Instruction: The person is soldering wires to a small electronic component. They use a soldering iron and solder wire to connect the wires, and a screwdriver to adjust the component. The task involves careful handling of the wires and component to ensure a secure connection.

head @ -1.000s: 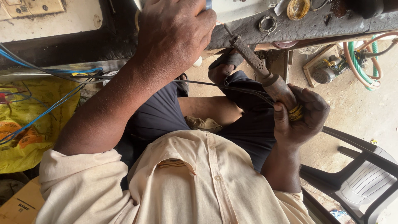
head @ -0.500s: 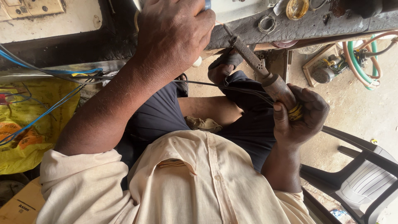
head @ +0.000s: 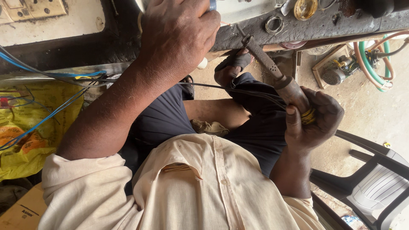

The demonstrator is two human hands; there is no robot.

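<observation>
Two hands logged, almost unmoved since a second earlier. Left hand (head: 179,38) stayed clamped over a white object at the dark desk (head: 324,23) edge. Right hand (head: 313,121) kept its closed grip on the soldering iron (head: 272,68), tip against the desk edge; work appeared ongoing.

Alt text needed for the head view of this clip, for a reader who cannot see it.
Seated person's right hand grips a soldering iron, its tip at the dark workbench edge. The left hand presses a white object on the bench. Blue wires trail at left; a plastic chair stands at right.
</observation>
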